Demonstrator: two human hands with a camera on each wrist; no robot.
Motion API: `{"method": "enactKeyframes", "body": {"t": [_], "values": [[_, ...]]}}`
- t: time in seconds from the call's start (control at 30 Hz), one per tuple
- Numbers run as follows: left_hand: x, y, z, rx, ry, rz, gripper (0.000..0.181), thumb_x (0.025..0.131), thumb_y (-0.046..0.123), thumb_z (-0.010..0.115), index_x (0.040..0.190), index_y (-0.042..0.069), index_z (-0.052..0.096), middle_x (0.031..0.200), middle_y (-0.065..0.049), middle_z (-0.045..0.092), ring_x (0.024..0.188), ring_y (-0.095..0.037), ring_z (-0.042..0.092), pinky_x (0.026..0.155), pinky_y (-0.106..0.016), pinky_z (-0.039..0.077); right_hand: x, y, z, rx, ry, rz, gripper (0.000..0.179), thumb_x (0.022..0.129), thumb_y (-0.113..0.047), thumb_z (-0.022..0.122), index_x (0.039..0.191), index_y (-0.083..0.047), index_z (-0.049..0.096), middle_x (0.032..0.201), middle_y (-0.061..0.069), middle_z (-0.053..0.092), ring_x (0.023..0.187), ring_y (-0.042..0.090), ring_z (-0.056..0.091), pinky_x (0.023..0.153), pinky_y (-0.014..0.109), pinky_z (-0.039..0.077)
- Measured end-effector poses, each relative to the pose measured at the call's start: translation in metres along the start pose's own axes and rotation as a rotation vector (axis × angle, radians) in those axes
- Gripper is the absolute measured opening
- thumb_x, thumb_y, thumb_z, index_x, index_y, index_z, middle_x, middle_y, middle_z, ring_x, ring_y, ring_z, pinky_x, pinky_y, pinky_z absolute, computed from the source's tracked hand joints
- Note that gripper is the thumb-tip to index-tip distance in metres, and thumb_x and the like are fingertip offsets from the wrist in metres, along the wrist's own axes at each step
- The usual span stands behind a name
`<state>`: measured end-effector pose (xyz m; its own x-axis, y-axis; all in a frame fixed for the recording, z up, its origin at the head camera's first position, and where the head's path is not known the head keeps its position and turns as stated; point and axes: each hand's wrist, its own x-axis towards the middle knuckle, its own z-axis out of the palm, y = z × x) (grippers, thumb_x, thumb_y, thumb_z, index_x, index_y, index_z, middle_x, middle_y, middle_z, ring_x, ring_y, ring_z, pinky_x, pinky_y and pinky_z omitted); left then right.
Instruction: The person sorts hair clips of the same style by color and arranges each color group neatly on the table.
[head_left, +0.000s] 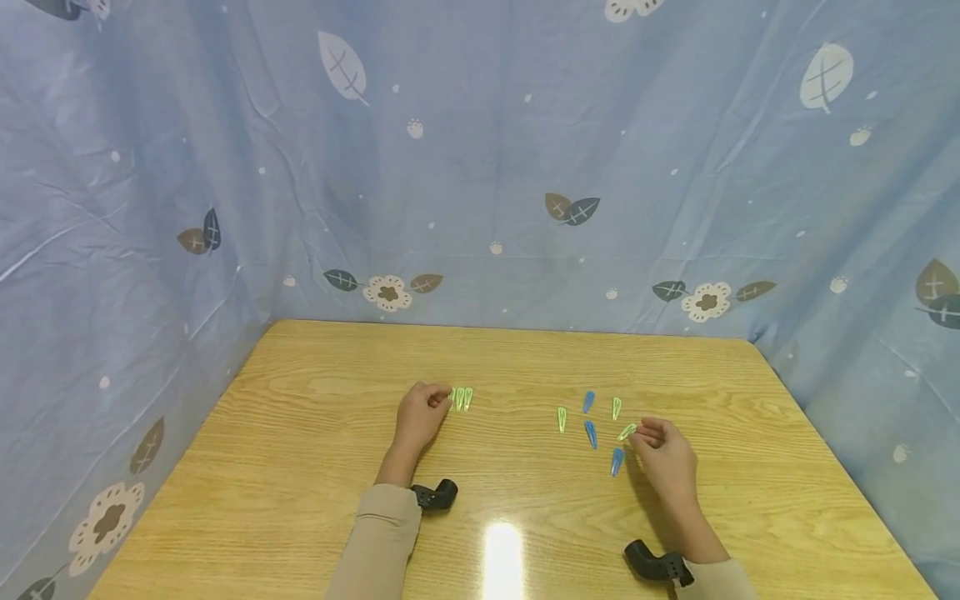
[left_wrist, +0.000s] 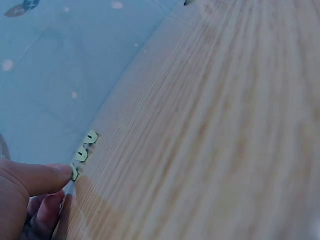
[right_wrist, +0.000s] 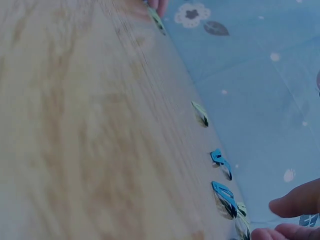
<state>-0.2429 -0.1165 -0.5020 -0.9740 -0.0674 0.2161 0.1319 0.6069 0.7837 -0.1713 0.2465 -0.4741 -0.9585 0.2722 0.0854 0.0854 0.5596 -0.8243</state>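
Note:
Three green snap hair clips (head_left: 461,399) lie side by side in a row on the table. My left hand (head_left: 422,414) is at the leftmost clip, and its thumb and fingers pinch that clip (left_wrist: 75,172) in the left wrist view. On the right, my right hand (head_left: 665,460) hovers with fingertips at the end of a slanted green hair clip (head_left: 627,432). Thumb (right_wrist: 297,200) and fingers stand apart in the right wrist view. Around it lie blue hair clips (head_left: 591,434), (head_left: 617,462) and two more green hair clips (head_left: 562,419), (head_left: 617,407).
Both groups lie on a wooden table (head_left: 517,483), with bare wood between them. A blue patterned curtain (head_left: 480,167) closes off the back and sides. Black wrist mounts (head_left: 437,495) sit at both sleeves. A bright reflection shows near the front.

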Motion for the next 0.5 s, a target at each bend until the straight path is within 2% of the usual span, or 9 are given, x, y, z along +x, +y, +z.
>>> {"method": "enactKeyframes", "body": {"t": [0.13, 0.27, 0.37, 0.5], "values": [[0.0005, -0.0007, 0.0013, 0.002, 0.002, 0.002, 0.017, 0.086, 0.008, 0.070, 0.102, 0.004, 0.073, 0.085, -0.004, 0.058, 0.077, -0.016, 0.052, 0.070, -0.030, 0.045, 0.0011, 0.0002, 0.0005, -0.065, -0.009, -0.016, 0.037, 0.090, -0.009, 0.063, 0.119, 0.013, 0.054, 0.107, 0.027, 0.063, 0.098, 0.039, 0.063, 0.064, 0.014, 0.048], [0.0009, -0.0010, 0.0018, -0.002, 0.004, 0.001, 0.017, 0.086, 0.008, 0.070, 0.102, 0.004, 0.073, 0.085, -0.004, 0.058, 0.077, -0.017, 0.052, 0.070, -0.031, 0.046, 0.0016, -0.0017, 0.0010, -0.123, -0.019, -0.039, 0.038, 0.089, -0.010, 0.064, 0.116, 0.015, 0.054, 0.103, 0.029, 0.064, 0.094, 0.041, 0.064, 0.066, 0.028, 0.055], [0.0003, -0.0008, 0.0011, -0.002, 0.004, -0.001, 0.017, 0.086, 0.008, 0.070, 0.102, 0.004, 0.073, 0.085, -0.004, 0.058, 0.077, -0.017, 0.053, 0.070, -0.031, 0.046, 0.0029, -0.0036, 0.0021, -0.157, -0.017, -0.052, 0.037, 0.088, -0.010, 0.064, 0.114, 0.016, 0.055, 0.100, 0.029, 0.064, 0.092, 0.041, 0.063, 0.070, 0.038, 0.055], [-0.0011, -0.0008, 0.0005, 0.002, 0.002, -0.004, 0.017, 0.087, 0.009, 0.069, 0.103, 0.004, 0.073, 0.086, -0.004, 0.058, 0.077, -0.017, 0.053, 0.070, -0.031, 0.046, 0.0064, -0.0058, 0.0047, -0.198, -0.007, -0.070, 0.035, 0.087, -0.008, 0.064, 0.109, 0.017, 0.056, 0.093, 0.027, 0.065, 0.084, 0.039, 0.064, 0.067, 0.041, 0.054]]}}
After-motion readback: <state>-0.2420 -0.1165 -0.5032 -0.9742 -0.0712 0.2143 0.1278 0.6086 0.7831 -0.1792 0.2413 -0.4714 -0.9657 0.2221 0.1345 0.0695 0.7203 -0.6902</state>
